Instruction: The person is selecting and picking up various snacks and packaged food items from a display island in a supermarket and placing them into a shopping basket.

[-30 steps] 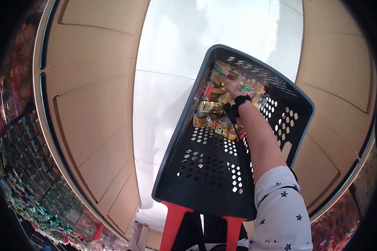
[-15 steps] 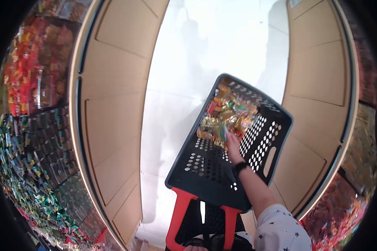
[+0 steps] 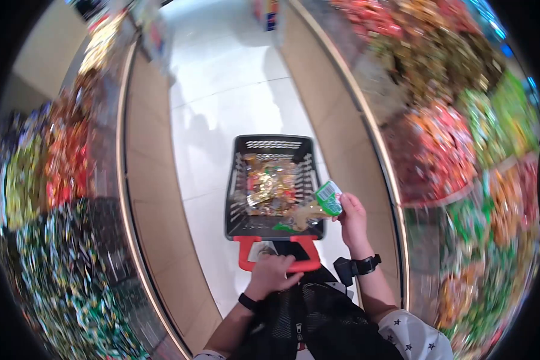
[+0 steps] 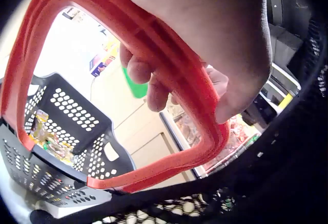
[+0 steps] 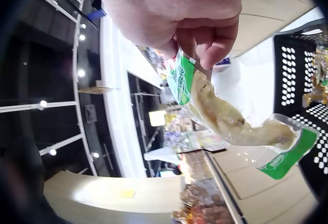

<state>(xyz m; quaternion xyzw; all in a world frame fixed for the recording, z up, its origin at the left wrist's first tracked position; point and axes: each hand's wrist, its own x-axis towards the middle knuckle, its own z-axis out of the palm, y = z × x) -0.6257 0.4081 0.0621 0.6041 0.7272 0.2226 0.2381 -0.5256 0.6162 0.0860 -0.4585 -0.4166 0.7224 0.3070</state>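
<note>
In the head view the right hand (image 3: pixel 353 219) pinches one end of a clear packet with green ends (image 3: pixel 309 213), held over the near right part of a black basket (image 3: pixel 229 198). The right wrist view shows pale food inside the packet (image 5: pixel 220 114), thumb and fingers of the right hand (image 5: pixel 179 9) closed on its green top. The left hand (image 3: pixel 271 275) grips the basket's red handle (image 3: pixel 241 255). In the left wrist view, fingers of the left hand (image 4: pixel 205 24) wrap round the red handle (image 4: pixel 174 62). Many small wrapped packets (image 3: pixel 273 183) lie in the basket.
Shelves of wrapped goods line both sides, red packets (image 3: pixel 432 153) on the right and dark green ones (image 3: pixel 66 270) on the left. Beige cabinet fronts (image 3: pixel 153 222) border a pale floor aisle (image 3: pixel 222 102).
The right hand has come up out of the basket with the green-ended packet. The head view has swung up along the aisle, and the left hand on the handle has come fully into view.
</note>
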